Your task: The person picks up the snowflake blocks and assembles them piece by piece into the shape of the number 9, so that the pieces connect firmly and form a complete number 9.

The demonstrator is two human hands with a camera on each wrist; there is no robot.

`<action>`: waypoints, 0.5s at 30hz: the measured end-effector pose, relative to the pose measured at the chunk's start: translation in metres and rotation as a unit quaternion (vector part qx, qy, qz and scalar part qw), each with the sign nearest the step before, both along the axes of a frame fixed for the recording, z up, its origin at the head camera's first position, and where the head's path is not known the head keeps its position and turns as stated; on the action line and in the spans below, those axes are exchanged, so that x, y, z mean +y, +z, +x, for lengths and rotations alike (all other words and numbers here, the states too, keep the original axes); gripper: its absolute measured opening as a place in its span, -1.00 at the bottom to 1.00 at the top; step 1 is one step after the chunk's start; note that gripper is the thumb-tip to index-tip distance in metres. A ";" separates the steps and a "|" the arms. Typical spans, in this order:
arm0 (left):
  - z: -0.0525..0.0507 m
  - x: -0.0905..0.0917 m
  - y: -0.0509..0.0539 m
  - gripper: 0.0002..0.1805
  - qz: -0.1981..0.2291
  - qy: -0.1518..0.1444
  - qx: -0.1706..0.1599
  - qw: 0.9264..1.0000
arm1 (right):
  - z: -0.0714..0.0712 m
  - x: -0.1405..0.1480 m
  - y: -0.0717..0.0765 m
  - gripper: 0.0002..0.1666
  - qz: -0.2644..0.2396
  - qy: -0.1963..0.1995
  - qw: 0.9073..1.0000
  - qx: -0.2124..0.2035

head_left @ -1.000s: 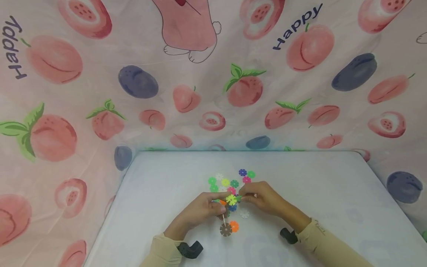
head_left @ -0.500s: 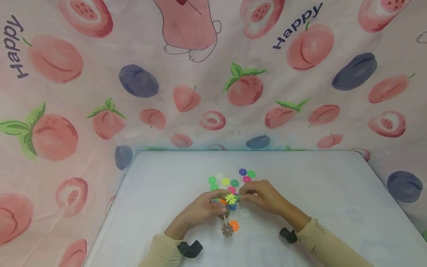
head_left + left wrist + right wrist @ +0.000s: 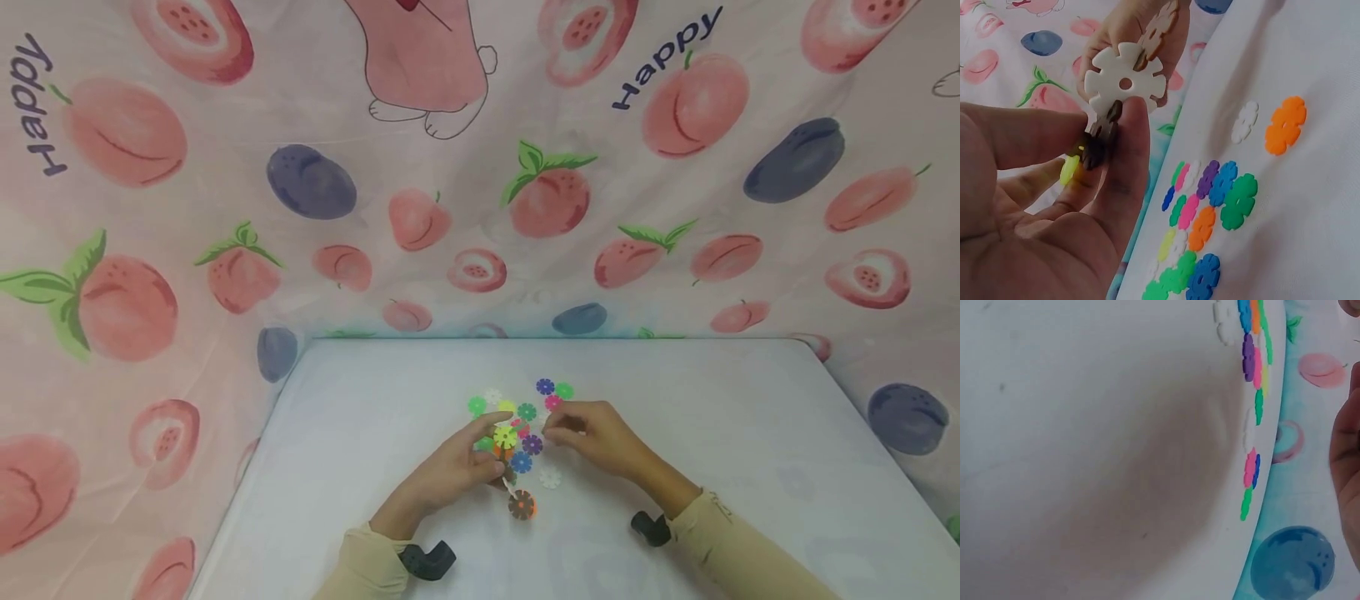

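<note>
My left hand [image 3: 453, 462] pinches a chain of interlocking notched plastic discs between thumb and fingers. In the left wrist view, a dark brown disc [image 3: 1101, 140] sits at the pinch, joined to a white disc [image 3: 1107, 84] and then another brown disc [image 3: 1161, 28]. At the chain's other end, the head view shows a yellow disc [image 3: 506, 437] with a green piece [image 3: 518, 426] sticking out of its right side. My right hand [image 3: 600, 437] hovers just right of the chain, fingers loosely bent, with nothing visible in them; its fingertips are mostly out of the right wrist view.
Loose discs lie on the white table [image 3: 712, 433] under and behind the hands, among them a purple one [image 3: 532, 444], a blue one [image 3: 521, 462] and a white one [image 3: 551, 477]. An orange disc [image 3: 1286, 125] lies apart. Behind hangs a fruit-print cloth [image 3: 465, 183].
The right hand has let go of the green piece and drawn slightly away. The left hand has tilted the chain: its yellow end moved up and left, its brown end right, over the orange disc.
</note>
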State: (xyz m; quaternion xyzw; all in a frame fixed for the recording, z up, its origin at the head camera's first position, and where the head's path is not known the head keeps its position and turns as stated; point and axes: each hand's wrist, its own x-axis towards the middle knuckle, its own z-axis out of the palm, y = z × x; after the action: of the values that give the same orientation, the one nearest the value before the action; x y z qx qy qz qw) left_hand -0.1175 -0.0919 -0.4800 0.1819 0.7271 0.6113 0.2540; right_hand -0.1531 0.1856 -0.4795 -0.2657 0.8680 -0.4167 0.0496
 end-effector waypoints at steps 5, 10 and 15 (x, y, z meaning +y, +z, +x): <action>0.000 -0.001 0.001 -0.22 -0.018 0.014 0.001 1.000 | -0.001 0.000 -0.004 -0.91 0.017 0.004 0.999 -0.031; -0.001 -0.003 0.001 -0.24 -0.010 0.016 -0.009 1.000 | -0.003 0.000 -0.014 -0.93 0.043 0.023 0.997 -0.065; -0.002 -0.002 0.000 -0.29 -0.006 0.029 -0.029 0.999 | -0.004 0.002 -0.024 -0.95 0.065 0.048 0.993 -0.081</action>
State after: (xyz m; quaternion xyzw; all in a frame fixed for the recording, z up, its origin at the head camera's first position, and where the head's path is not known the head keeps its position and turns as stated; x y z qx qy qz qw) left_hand -0.1197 -0.0940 -0.4798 0.1415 0.7280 0.6189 0.2588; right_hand -0.1575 0.1879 -0.5039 -0.2689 0.8726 -0.3763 0.1567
